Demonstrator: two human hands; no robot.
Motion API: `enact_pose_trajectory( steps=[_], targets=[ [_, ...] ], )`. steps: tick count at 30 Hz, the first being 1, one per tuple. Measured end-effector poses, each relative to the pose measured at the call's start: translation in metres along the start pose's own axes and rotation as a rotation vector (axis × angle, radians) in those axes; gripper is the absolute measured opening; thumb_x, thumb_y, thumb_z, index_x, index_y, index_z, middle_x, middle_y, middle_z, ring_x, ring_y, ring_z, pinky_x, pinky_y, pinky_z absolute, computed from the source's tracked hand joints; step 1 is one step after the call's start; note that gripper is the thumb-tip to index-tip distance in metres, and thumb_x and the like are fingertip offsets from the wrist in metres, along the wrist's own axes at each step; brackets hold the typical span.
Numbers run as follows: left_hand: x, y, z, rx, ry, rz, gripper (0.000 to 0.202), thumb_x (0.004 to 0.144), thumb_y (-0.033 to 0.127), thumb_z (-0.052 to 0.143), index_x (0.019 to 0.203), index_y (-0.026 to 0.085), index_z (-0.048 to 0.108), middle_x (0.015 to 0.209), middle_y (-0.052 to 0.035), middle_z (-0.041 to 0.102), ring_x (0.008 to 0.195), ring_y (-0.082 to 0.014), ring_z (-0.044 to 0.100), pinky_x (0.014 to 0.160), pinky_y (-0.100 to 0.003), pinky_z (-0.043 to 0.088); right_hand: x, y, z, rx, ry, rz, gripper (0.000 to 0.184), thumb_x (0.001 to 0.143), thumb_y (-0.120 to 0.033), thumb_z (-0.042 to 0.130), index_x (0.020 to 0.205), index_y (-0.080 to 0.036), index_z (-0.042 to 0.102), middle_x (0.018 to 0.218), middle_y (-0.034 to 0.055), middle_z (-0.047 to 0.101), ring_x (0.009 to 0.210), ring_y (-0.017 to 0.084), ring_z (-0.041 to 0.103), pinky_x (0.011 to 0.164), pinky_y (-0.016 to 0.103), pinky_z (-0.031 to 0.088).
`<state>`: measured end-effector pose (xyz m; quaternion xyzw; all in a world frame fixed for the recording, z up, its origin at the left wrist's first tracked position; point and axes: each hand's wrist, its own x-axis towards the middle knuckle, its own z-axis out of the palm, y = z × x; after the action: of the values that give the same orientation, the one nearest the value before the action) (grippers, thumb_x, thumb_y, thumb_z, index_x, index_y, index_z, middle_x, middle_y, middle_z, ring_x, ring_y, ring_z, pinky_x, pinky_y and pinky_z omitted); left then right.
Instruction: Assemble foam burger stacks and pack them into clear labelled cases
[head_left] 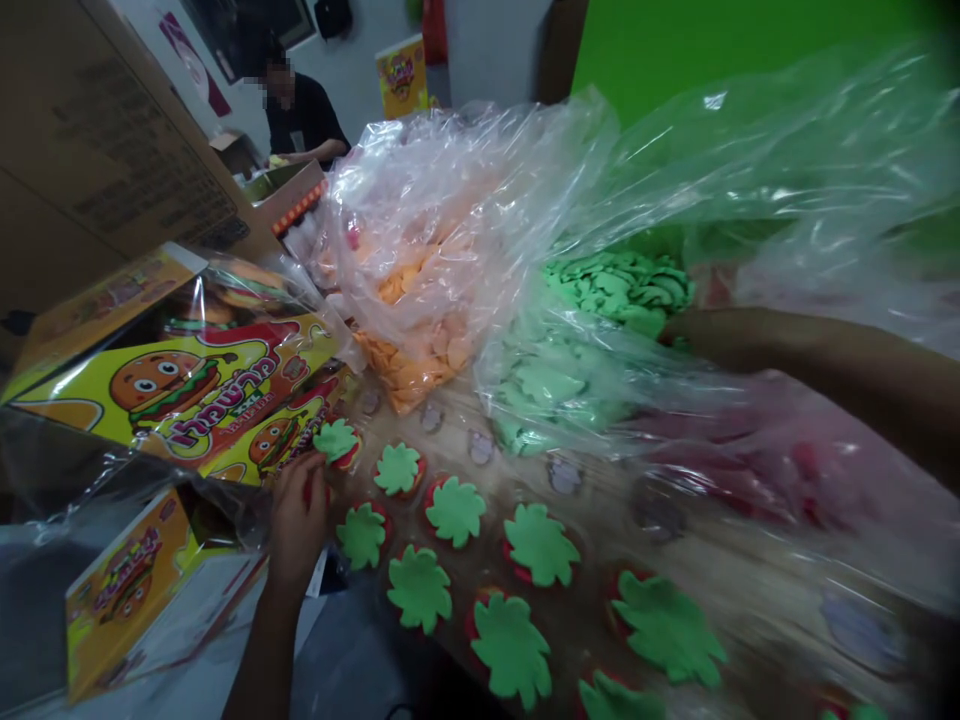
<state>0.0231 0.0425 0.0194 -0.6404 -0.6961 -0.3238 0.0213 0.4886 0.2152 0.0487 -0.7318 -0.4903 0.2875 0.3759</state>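
Observation:
My left hand point(298, 520) rests at the left end of a clear tray point(720, 580), fingertips pinched on a green leaf-shaped gummy piece point(335, 439). Several more green leaf pieces point(455, 510) lie on red pieces in the tray's pockets. My right forearm point(825, 365) reaches left into a clear plastic bag point(600, 180), and my right hand point(694, 335) sits among a heap of green pieces point(622, 285); its fingers are hidden by the bag and the heap.
A bag part with orange pieces point(416, 340) lies behind the tray. Yellow burger-print boxes point(187, 385) stand at left, with a large brown carton point(90, 150) behind. Another person in a black shirt point(300, 110) works at the back.

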Motion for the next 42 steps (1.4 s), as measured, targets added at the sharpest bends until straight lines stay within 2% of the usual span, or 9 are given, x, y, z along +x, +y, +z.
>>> enact_pose_trajectory(
  steps=[3,7,12,18,23,27,31,35,42],
  targets=[
    [-0.005,0.004,0.001,-0.088,-0.033,-0.011,0.027,0.087,0.035,0.041,0.098,0.019,0.06,0.103,-0.0095,0.062,0.104,-0.0225,0.057,0.098,-0.039,0.042,-0.01,-0.004,-0.003,-0.078,-0.103,0.094,0.048,0.099,-0.018,0.026,0.08,-0.009,0.068,0.097,0.0014,0.066,0.093,0.014,0.063,0.076,0.027,0.049],
    [-0.009,0.019,0.005,-0.214,-0.122,-0.093,0.031,0.084,0.042,0.046,0.097,0.02,0.062,0.105,-0.0088,0.064,0.106,-0.0248,0.057,0.1,-0.041,0.04,-0.03,-0.024,-0.019,-0.021,-0.073,0.091,0.031,0.092,-0.013,0.04,0.09,-0.002,0.07,0.105,0.0057,0.065,0.098,0.016,0.061,0.076,0.024,0.045],
    [-0.012,0.08,0.012,-0.553,-0.262,-0.343,0.041,0.076,0.053,0.058,0.098,0.018,0.065,0.104,-0.0083,0.068,0.103,-0.0253,0.06,0.096,-0.04,0.043,-0.085,-0.06,-0.043,0.292,-0.013,0.007,0.042,0.081,-0.017,0.062,0.121,-0.008,0.06,0.109,0.0123,0.068,0.085,0.013,0.064,0.071,0.024,0.049],
    [-0.008,0.182,0.006,-1.314,-0.547,-0.252,0.043,0.075,0.049,0.067,0.11,0.023,0.064,0.111,-0.0048,0.069,0.104,-0.0191,0.063,0.091,-0.031,0.05,-0.175,-0.077,-0.03,0.713,-0.344,0.046,0.026,0.063,-0.025,0.079,0.088,-0.021,0.074,0.056,-0.0083,0.056,0.042,0.001,0.044,0.038,0.011,0.036],
    [-0.01,0.217,-0.007,-1.432,-0.656,-0.282,0.035,0.07,0.042,0.075,0.099,0.023,0.069,0.089,0.0001,0.073,0.077,-0.0105,0.067,0.071,-0.018,0.053,-0.213,-0.081,-0.017,0.672,-0.483,-0.103,0.028,0.06,-0.035,0.08,0.085,-0.023,0.074,0.067,-0.004,0.066,0.053,0.006,0.056,0.046,0.016,0.044],
    [-0.008,0.179,-0.003,-1.393,-0.562,-0.528,0.041,0.057,0.047,0.081,0.081,0.017,0.067,0.068,0.0024,0.068,0.058,-0.0081,0.061,0.059,-0.018,0.052,-0.22,-0.075,-0.018,0.466,-0.47,-0.221,0.035,0.067,-0.045,0.073,0.094,-0.022,0.071,0.082,0.004,0.074,0.069,0.016,0.068,0.061,0.026,0.055],
    [-0.003,0.071,-0.013,-0.823,-0.045,-0.516,0.053,0.06,0.059,0.071,0.091,0.018,0.062,0.072,0.0028,0.065,0.055,-0.0085,0.057,0.055,-0.02,0.048,-0.221,-0.047,-0.019,0.22,-0.374,-0.307,0.035,0.07,-0.054,0.066,0.091,-0.026,0.072,0.092,0.0076,0.074,0.078,0.023,0.07,0.066,0.033,0.059],
    [-0.011,-0.022,-0.034,-0.545,0.132,-0.51,0.048,0.067,0.052,0.066,0.098,0.016,0.059,0.077,0.0012,0.062,0.062,-0.0102,0.056,0.06,-0.021,0.047,-0.221,-0.016,-0.012,0.196,-0.338,-0.321,0.033,0.07,-0.059,0.063,0.082,-0.03,0.073,0.093,0.005,0.075,0.083,0.026,0.071,0.07,0.034,0.061],
    [-0.021,-0.05,-0.014,-0.229,0.094,-0.392,0.036,0.076,0.033,0.058,0.108,0.018,0.057,0.09,-0.0057,0.063,0.085,-0.0215,0.059,0.083,-0.039,0.047,-0.234,-0.018,0.003,0.187,-0.448,-0.283,0.033,0.071,-0.055,0.062,0.085,-0.028,0.074,0.09,0.0046,0.076,0.08,0.027,0.072,0.068,0.036,0.061]
  ],
)
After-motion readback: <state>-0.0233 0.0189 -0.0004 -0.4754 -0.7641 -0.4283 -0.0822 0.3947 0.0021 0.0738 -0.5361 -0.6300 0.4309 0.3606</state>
